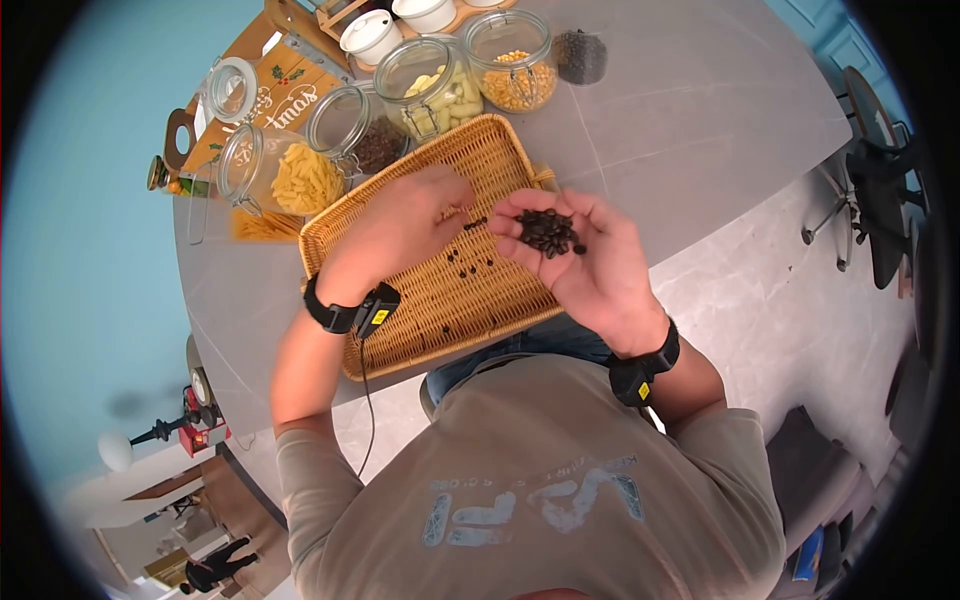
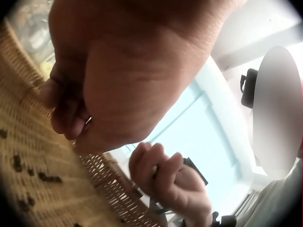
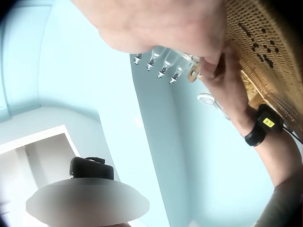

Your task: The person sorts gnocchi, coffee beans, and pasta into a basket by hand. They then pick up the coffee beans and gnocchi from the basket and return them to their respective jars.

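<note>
Dark beans (image 1: 547,232) lie heaped in the cupped palm of my right hand (image 1: 590,262), turned upward over the right side of a wicker tray (image 1: 420,335). Over the tray's middle, left of that palm, my left hand (image 1: 400,225) is back-up with its fingers curled. In the left wrist view the left hand's (image 2: 128,80) thumb and fingertips meet around a small dark bean (image 2: 87,122), partly hidden. More beans (image 1: 476,223) lie on the tray in a short row and scattered below it. The right wrist view shows the right hand (image 3: 165,23) from behind, its palm hidden.
Behind the tray stand glass jars of pasta (image 1: 305,178), dark pieces (image 1: 378,146), pale pieces (image 1: 440,105) and corn kernels (image 1: 516,82). A dark-filled container (image 1: 581,57) stands right of them. White lidded pots (image 1: 371,37) are farther back. Grey table (image 1: 690,120) extends right.
</note>
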Available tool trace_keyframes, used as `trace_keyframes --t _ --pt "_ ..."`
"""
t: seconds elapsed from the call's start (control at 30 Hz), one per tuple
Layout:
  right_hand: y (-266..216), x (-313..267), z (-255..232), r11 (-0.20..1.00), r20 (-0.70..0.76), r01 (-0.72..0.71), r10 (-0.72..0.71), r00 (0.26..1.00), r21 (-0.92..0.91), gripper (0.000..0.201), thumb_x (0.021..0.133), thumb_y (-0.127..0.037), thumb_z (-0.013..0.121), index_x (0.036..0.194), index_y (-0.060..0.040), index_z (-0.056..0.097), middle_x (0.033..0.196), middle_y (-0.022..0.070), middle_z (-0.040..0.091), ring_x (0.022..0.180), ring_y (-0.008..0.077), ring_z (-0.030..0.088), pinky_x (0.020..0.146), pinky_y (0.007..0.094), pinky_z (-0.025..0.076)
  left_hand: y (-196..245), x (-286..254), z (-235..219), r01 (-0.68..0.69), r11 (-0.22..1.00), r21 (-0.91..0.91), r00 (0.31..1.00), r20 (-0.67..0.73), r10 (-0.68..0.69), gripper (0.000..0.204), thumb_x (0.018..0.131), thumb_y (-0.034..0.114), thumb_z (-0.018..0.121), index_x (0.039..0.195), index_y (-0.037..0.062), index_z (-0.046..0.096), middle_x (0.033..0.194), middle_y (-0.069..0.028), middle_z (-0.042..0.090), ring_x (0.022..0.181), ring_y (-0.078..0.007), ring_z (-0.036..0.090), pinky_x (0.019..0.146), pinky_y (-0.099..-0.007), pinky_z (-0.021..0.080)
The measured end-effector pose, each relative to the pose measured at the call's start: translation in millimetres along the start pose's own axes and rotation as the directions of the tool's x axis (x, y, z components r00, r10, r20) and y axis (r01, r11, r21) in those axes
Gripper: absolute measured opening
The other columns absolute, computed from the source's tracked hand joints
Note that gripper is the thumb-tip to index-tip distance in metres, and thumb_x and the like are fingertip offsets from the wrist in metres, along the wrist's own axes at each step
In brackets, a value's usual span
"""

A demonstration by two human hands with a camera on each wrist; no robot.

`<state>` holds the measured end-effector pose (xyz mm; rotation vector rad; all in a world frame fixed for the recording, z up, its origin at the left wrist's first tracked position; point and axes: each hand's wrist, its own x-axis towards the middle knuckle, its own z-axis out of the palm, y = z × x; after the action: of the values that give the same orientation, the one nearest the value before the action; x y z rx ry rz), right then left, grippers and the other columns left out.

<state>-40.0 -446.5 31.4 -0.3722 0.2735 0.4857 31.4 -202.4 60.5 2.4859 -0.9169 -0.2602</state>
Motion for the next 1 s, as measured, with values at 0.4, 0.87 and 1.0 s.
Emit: trace_keyframes --t 0.4,0.87,1.0 --pt "-2 5 1 1.000 -0.018 -0.001 0.001 1.000 0.008 0.049 0.116 -0.027 0.039 0.123 0.0116 0.067 0.122 0.0233 0.073 0.117 0.0341 0.070 0.113 0.0500 0.057 -9 8 36 0.036 0.999 0.020 0.993 0.112 -0.038 0.027 0.087 0.008 0.080 0.112 0.0008 0.072 0.105 -0.0187 0.073 0.097 -0.0426 0.070 0.084 -0.0495 0.057" --pt "26 10 -4 0.997 0.031 -0.080 0.080 0.996 0.017 0.039 0.113 -0.020 0.044 0.120 0.0094 0.068 0.120 0.0198 0.070 0.113 0.0310 0.068 0.108 0.0498 0.058 50 -7 -26 0.210 0.849 -0.486 0.978 0.123 -0.171 0.014 0.098 -0.005 0.072 0.112 0.0000 0.073 0.097 -0.0040 0.076 0.081 -0.0088 0.068 0.076 -0.0265 0.057" --pt "25 8 -2 0.995 0.006 -0.094 0.094 0.996 0.026 0.039 0.112 -0.020 0.045 0.121 0.0100 0.068 0.120 0.0207 0.071 0.114 0.0318 0.068 0.110 0.0499 0.057 29 -5 -12 0.132 0.909 -0.395 0.988 -0.027 -0.155 0.019 0.097 -0.002 0.074 0.116 0.0015 0.073 0.090 -0.0086 0.074 0.076 -0.0183 0.071 0.069 -0.0334 0.055"
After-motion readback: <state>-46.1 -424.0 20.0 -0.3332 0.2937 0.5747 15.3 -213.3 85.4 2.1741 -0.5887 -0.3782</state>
